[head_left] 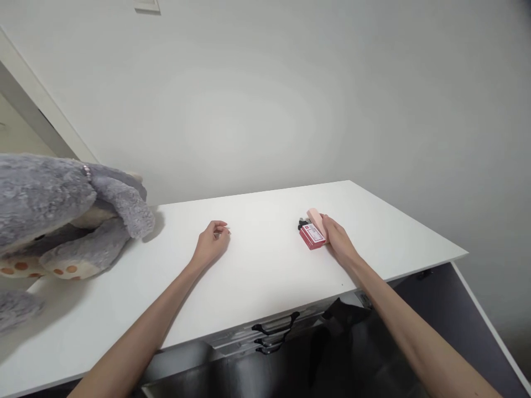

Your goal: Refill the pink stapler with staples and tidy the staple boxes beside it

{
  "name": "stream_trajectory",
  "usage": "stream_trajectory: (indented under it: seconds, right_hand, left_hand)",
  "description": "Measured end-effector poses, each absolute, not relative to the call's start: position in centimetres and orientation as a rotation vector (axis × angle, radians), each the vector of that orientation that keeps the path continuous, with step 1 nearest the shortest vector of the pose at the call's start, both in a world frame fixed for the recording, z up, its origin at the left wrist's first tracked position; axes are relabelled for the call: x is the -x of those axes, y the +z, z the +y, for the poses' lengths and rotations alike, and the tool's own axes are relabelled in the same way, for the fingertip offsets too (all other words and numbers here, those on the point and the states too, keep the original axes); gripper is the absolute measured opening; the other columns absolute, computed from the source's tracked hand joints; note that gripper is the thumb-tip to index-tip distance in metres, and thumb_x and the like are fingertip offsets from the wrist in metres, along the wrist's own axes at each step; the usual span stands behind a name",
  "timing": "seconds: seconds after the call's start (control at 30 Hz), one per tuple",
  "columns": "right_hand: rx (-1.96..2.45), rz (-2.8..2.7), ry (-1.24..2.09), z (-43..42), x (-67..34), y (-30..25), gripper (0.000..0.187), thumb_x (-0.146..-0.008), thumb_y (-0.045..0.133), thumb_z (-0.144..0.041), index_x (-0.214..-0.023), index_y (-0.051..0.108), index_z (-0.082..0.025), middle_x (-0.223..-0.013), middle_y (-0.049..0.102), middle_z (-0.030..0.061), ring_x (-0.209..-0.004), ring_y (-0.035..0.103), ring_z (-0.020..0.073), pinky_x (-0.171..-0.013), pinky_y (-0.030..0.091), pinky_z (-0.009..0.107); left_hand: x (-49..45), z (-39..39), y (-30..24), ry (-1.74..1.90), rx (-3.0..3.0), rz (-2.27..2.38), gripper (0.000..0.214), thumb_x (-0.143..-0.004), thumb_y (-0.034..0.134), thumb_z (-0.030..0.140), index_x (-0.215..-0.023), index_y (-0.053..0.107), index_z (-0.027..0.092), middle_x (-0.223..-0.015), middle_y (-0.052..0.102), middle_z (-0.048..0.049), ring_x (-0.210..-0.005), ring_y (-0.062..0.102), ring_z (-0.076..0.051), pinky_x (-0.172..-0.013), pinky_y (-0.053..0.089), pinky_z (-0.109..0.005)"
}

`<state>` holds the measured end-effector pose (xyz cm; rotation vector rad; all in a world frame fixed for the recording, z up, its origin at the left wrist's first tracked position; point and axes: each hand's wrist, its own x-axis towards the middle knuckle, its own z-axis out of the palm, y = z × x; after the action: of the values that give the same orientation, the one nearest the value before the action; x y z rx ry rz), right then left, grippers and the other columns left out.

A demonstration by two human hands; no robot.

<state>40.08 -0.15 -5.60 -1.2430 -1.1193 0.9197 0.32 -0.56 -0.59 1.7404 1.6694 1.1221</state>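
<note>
On the white tabletop, my right hand (338, 236) is closed on a pale pink flat object (317, 222), its fingers partly hidden behind it. Right against that pink piece is a small red box (312, 236) with a white label on top; whether my fingers also touch the box I cannot tell. A small black item (302, 224) lies just behind the box, partly covered. Further left, my left hand (213, 241) rests on the tabletop with fingers curled together. Something tiny and pale may be at its fingertips, too small to name.
A large grey plush toy (120, 202) sits on the left end of the white tabletop (261, 265). A plain wall (265, 110) rises behind. Below the front edge are black drawer handles (276, 326) and a dark open space (440, 315) at the right.
</note>
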Motion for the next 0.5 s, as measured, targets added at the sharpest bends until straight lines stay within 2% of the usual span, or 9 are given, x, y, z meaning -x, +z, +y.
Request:
stream_trajectory:
  seconds: [0.13, 0.27, 0.4, 0.5]
  right_hand:
    - [1.286, -1.121, 0.918, -0.6, -38.0, -5.0, 0.066, -0.098, 0.052, -0.073, -0.137, 0.071, -0.023, -0.142, 0.073, 0.0099, -0.136, 0.064, 0.0321, -0.122, 0.044, 0.049]
    - [1.248, -1.208, 0.869, -1.1, -35.3, -4.5, 0.069, -0.101, 0.045, -0.074, -0.138, 0.071, -0.022, -0.145, 0.071, 0.0119, -0.138, 0.063, 0.0323, -0.121, 0.045, 0.048]
    - [1.238, -1.263, 0.888, -1.2, -31.9, -4.7, 0.07, -0.102, 0.038, -0.075, -0.139, 0.07, -0.024, -0.145, 0.071, 0.0097, -0.138, 0.063, 0.0319, -0.121, 0.046, 0.048]
    - [1.197, -1.274, 0.962, -1.1, -29.8, -5.3, 0.071, -0.102, 0.039, -0.075, -0.144, 0.066, -0.025, -0.15, 0.068, 0.0092, -0.141, 0.061, 0.0315, -0.124, 0.043, 0.05]
  left_hand:
    - [-0.7, -1.0, -0.2, 1.113, -1.778, 1.657, 0.032, -0.087, 0.063, 0.043, -0.112, 0.064, 0.023, -0.106, 0.077, -0.0052, -0.087, 0.069, -0.02, -0.078, 0.051, -0.033]
    - [-1.7, -1.6, 0.1, 1.091, -1.861, 1.627, 0.034, -0.092, 0.059, 0.049, -0.114, 0.064, 0.023, -0.111, 0.077, -0.007, -0.079, 0.064, -0.02, -0.077, 0.051, -0.035]
    - [-2.3, -2.3, 0.3, 1.019, -1.967, 1.554, 0.036, -0.098, 0.053, 0.052, -0.117, 0.066, 0.024, -0.123, 0.075, -0.0089, -0.089, 0.067, -0.022, -0.078, 0.052, -0.036]
    - [-2.4, -2.8, 0.6, 0.99, -1.985, 1.504, 0.038, -0.103, 0.048, 0.054, -0.121, 0.065, 0.025, -0.132, 0.072, -0.0087, -0.102, 0.068, -0.024, -0.088, 0.053, -0.037]
